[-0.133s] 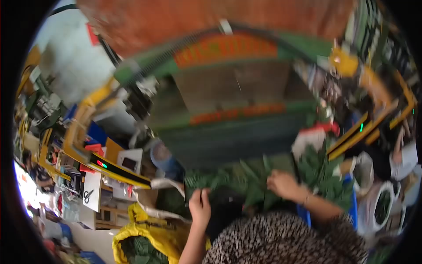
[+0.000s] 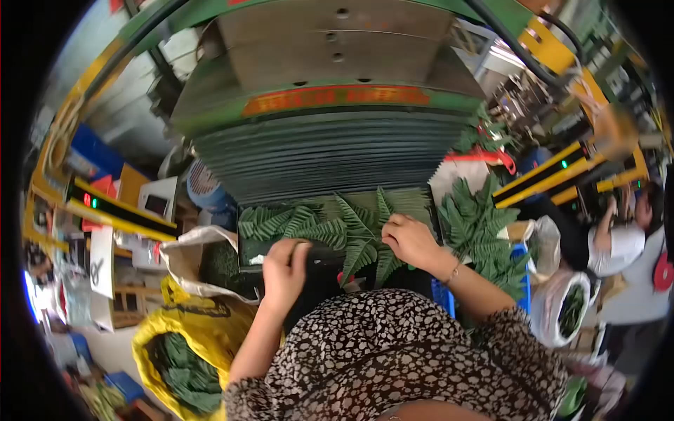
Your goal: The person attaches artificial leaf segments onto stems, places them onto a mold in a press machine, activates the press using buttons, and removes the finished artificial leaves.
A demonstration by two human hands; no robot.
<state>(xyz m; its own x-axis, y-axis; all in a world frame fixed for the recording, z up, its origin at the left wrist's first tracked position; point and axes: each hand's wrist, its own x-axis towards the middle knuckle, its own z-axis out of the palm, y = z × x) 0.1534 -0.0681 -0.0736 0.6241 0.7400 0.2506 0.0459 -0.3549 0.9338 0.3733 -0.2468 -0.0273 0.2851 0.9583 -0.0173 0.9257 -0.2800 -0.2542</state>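
Dark green fern leaves, seemingly artificial, lie on the bed of a green press. A star-shaped fern leaf (image 2: 360, 230) spreads between my hands, and some of its fronds hang over the front edge. My right hand (image 2: 414, 242) is closed at the right side of this leaf, fingertips bent down onto it. My left hand (image 2: 284, 270) is held just in front of the flat fern fronds (image 2: 277, 222), with fingers curled toward the thumb. Whatever may be between those fingers is too small to tell. Behind the leaves stands the ribbed dark block (image 2: 323, 154) of the press.
Yellow bars with lights (image 2: 119, 210) flank the press. A yellow bag (image 2: 186, 309) of green leaves stands at lower left. More fern leaves (image 2: 477, 224) rise from a blue crate (image 2: 521, 281) on the right. Beyond white sacks (image 2: 562, 309) sits another person (image 2: 621, 242).
My view has shifted, so the press sits higher in it and the blur is gone. Both hands appear higher and further left, still at the leaves.
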